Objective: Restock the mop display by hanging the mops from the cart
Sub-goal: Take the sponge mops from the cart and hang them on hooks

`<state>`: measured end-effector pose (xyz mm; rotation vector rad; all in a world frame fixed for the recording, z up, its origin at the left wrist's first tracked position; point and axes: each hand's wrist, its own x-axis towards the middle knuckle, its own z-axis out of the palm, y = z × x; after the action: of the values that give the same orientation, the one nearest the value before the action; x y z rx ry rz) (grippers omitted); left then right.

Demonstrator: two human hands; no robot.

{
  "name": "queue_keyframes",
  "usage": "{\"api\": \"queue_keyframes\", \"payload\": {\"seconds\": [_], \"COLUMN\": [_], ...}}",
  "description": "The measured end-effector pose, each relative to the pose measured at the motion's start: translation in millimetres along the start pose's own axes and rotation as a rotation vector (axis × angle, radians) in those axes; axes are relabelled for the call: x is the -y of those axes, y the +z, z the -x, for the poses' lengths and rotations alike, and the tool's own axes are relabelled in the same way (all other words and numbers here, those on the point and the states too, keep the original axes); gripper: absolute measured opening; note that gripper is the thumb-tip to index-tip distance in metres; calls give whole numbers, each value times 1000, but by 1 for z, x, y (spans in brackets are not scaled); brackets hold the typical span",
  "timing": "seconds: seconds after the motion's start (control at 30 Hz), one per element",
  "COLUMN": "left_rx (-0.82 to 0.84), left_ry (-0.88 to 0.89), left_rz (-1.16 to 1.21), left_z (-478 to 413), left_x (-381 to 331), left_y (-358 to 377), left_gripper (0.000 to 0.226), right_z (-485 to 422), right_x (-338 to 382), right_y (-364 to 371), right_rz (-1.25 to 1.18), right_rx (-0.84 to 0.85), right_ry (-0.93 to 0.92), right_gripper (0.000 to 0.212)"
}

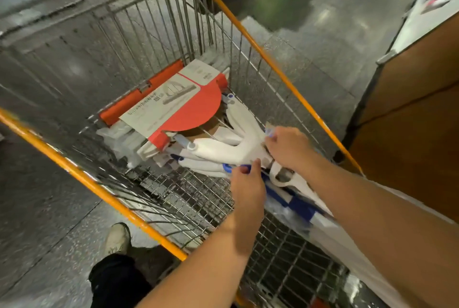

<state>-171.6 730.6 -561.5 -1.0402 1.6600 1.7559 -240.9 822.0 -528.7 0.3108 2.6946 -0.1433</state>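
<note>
Nearest you, at the bottom edge, your shoe (118, 238) stands on the grey floor (49, 220) just outside the near orange rail (99, 191) of the cart (198, 198). Both your forearms reach over that rail and meet at one spot, where a mop's head joins its handle.

Your left hand (246, 186) comes in low from the near side, and its fingers (257, 163) pinch the blue collar (227, 168) at that joint. Your right hand (288, 150) is just beyond and slightly higher, its fingers (270, 144) curled down over the neck of the white mop head (223, 151). Blur hides how firm that grip is.

The relation to mind is the long axis. The handles (295, 204), wrapped in blue and white, run back towards you along the cart's right side and pass under your right forearm. The heads point away, towards the cart's middle. So the heads lie ahead of your fingers and the length lies behind them. The right hand is the nearer one to the head itself.

I judge the lift wants to go up and back along that line, since the white heads lie stacked on one another and look likely to catch.

Farther along the cart floor, a red-and-white carton (178, 106) lies flat, overlapping the tips of the heads. Clear plastic-wrapped pieces (116, 136) lie just left of it. Beyond the right rail stands a brown cabinet (409, 109). No hanging display shows from here.
</note>
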Motion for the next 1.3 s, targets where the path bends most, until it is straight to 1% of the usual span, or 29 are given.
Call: {"api": "queue_keyframes", "payload": {"seconds": [0.1, 0.23, 0.37, 0.43, 0.53, 0.63, 0.7, 0.8, 0.93, 0.97, 1.07, 1.13, 1.17, 1.23, 1.3], "left_rx": [-41, -23, -7, 28, 111, 173, 196, 207, 254, 267, 285, 307, 314, 336, 374], "left_ry": [58, 79, 45, 15, -17, -34, -34, -50, -34, -30, -16, -8, 4, 21, 43], "left_rz": [-50, -154, -86, -25, 39, 9, -6, 59, 297, 367, 484, 507, 504, 522, 552], "left_z": [2, 9, 13, 14, 16, 15, 16, 19, 35, 40, 56, 66, 71, 81, 92], "left_x": [2, 1, -2, -2, -5, -6, -7, -5, -9, -11, -18, -25, -28, -38, -53], "left_y": [7, 16, 20, 17, 12, 13, 15, 13, 13, 13, 12, 9, 7, 1, -3], "left_gripper": [39, 40, 40, 41, 43, 44, 40, 29, 17, 16, 26, 57, 65, 68, 65], "right_z": [7, 15, 15, 15, 11, 8, 8, 15, 27, 29, 36, 44, 51, 64, 75], "right_x": [-20, -31, -38, -41, -44, -45, -46, -43, -35, -32, -24, -19, -15, -6, 4], "right_y": [1, 8, 16, 17, 18, 18, 20, 23, 6, 1, -15, -29, -39, -62, -84], "right_rz": [-17, -113, -205, -252, -355, -531, -567, -576, -505, -506, -497, -518, -512, -484, -495], "right_rx": [18, 4, 7, 41, 130, 206, 221, 145, 56, 42, -11, -41, -62, -123, -213], "right_ry": [3, 38, 71, 82, 119, 173, 179, 180, 177, 178, 189, 212, 206, 183, 158], "right_gripper": [29, 32, 48, 51, 49, 45, 45, 47, 45, 47, 58, 56, 55, 54, 53]}}
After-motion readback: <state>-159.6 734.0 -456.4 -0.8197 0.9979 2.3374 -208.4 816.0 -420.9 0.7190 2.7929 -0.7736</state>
